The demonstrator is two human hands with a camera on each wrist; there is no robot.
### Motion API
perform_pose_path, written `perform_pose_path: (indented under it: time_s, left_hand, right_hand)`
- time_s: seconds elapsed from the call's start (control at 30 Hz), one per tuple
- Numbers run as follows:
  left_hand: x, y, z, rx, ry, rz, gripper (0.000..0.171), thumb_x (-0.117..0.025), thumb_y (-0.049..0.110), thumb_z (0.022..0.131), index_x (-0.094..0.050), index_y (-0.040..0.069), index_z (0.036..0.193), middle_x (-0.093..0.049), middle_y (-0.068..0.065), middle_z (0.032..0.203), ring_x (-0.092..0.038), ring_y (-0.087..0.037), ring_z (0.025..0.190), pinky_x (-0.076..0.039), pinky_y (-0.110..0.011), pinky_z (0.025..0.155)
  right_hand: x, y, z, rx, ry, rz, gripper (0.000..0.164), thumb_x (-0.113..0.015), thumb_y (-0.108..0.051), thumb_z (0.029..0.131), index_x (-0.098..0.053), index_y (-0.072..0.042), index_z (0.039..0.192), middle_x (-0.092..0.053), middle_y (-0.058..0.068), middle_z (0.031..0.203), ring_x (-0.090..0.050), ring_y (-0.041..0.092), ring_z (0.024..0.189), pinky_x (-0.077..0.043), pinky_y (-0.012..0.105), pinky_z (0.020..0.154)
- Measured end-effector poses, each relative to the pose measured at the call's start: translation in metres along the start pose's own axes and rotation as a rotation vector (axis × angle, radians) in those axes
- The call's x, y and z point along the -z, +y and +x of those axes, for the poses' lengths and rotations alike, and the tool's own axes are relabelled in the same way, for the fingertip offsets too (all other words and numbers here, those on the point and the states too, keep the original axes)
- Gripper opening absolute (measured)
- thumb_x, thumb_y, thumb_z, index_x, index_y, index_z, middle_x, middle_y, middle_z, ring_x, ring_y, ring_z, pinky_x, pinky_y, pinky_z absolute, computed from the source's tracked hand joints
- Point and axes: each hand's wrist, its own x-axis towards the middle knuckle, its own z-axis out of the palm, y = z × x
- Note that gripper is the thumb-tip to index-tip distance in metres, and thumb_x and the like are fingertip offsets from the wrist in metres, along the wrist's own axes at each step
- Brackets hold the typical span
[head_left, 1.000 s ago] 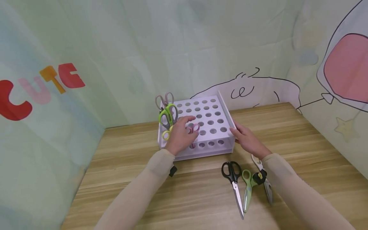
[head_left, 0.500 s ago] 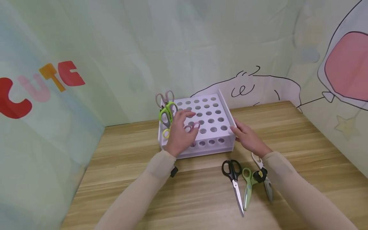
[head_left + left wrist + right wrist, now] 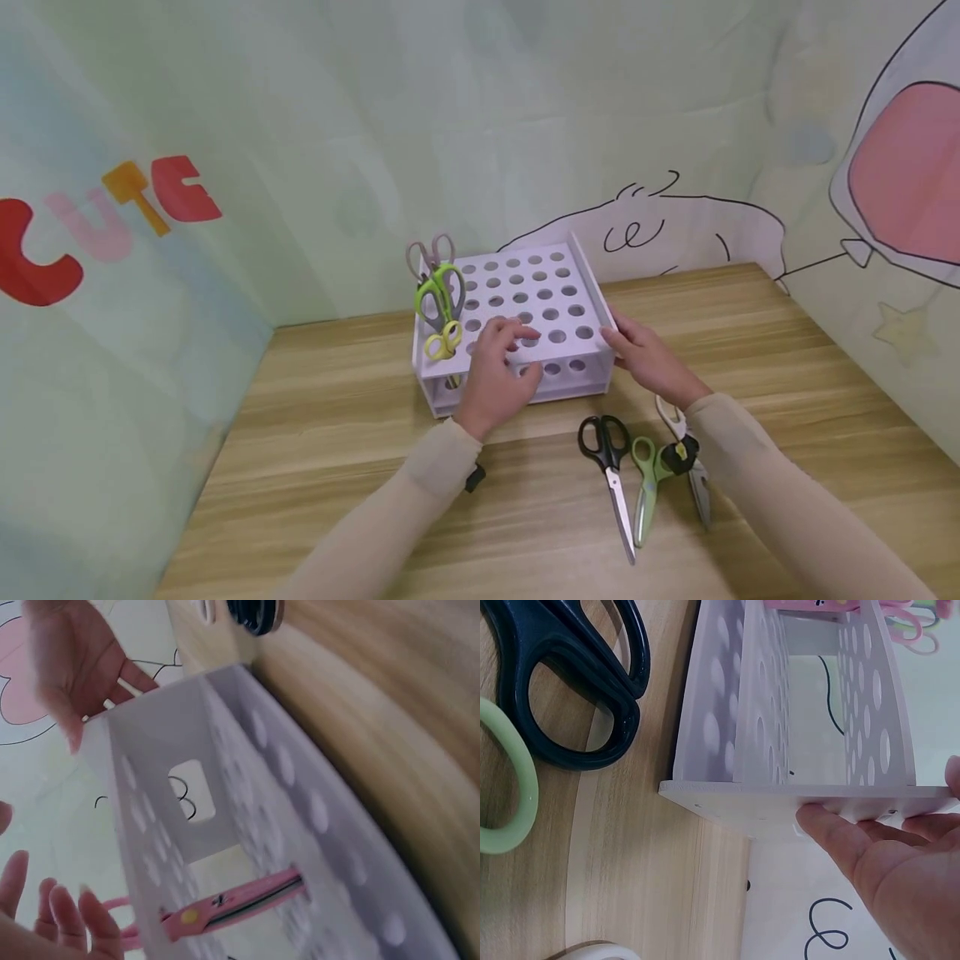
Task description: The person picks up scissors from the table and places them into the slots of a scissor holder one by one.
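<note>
A white rack (image 3: 572,350) with rows of round holes stands on the table. My left hand (image 3: 497,383) hovers over its front edge, fingers spread and holding nothing. In the left wrist view, pink scissors (image 3: 251,904) pass through the rack's two perforated shelves, close to that hand's fingertips. My right hand (image 3: 651,357) holds the rack's right side panel (image 3: 780,799), thumb over its edge and fingers against the outer face. Along the rack's left side stand mauve-handled scissors (image 3: 418,267), green-and-grey scissors (image 3: 448,310) and small yellow scissors (image 3: 451,337).
Black-handled scissors (image 3: 604,454), light green scissors (image 3: 646,500) and white-handled scissors (image 3: 701,496) lie on the wooden table (image 3: 330,417), in front of the rack near my right forearm. A printed cloth wall (image 3: 360,167) rises behind and on both sides.
My left hand has let go of the pink scissors and moved right and toward me, uncovering the yellow scissors. The right hand stays on the rack.
</note>
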Motion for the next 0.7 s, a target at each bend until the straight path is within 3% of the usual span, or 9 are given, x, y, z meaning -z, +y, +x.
perform_pose_path:
  time_s: [0.13, 0.27, 0.5, 0.7]
  left_hand:
    - [-0.010, -0.001, -0.009, 0.089, -0.146, 0.035, 0.036, -0.069, 0.006, 0.080, -0.065, 0.004, 0.116, -0.056, -0.009, 0.115, -0.054, -0.026, 0.092, -0.048, -0.031, 0.073]
    - [-0.022, 0.000, -0.016, 0.144, -0.312, 0.116, 0.041, -0.072, 0.010, 0.080, -0.064, 0.006, 0.120, -0.058, -0.007, 0.112, -0.056, -0.021, 0.090, -0.050, -0.028, 0.076]
    - [-0.043, 0.000, -0.023, 0.215, -0.410, 0.243, 0.046, -0.074, 0.018, 0.080, -0.062, 0.008, 0.123, -0.060, -0.007, 0.112, -0.058, -0.023, 0.100, -0.052, -0.033, 0.084]
    - [-0.060, 0.001, -0.026, 0.276, -0.496, 0.376, 0.058, -0.077, 0.032, 0.079, -0.060, 0.007, 0.128, -0.061, -0.008, 0.114, -0.058, -0.020, 0.097, -0.053, -0.034, 0.084]
  right_hand:
    - [0.000, 0.000, 0.000, 0.001, -0.002, -0.002, 0.059, -0.038, -0.037, 0.108, -0.017, -0.017, 0.159, -0.025, 0.015, 0.160, -0.032, 0.036, 0.142, -0.041, 0.052, 0.106]
    - [-0.001, 0.001, 0.000, 0.004, -0.004, 0.016, 0.058, -0.038, -0.035, 0.108, -0.018, -0.018, 0.159, -0.027, 0.014, 0.160, -0.033, 0.035, 0.141, -0.040, 0.053, 0.107]
    - [-0.001, 0.004, -0.001, -0.001, -0.002, 0.040, 0.057, -0.038, -0.033, 0.108, -0.018, -0.018, 0.159, -0.025, 0.014, 0.160, -0.033, 0.035, 0.141, -0.040, 0.053, 0.107]
    - [0.000, 0.003, 0.000, 0.018, -0.001, 0.040, 0.058, -0.038, -0.034, 0.108, -0.018, -0.016, 0.159, -0.028, 0.017, 0.159, -0.036, 0.037, 0.139, -0.041, 0.052, 0.106]
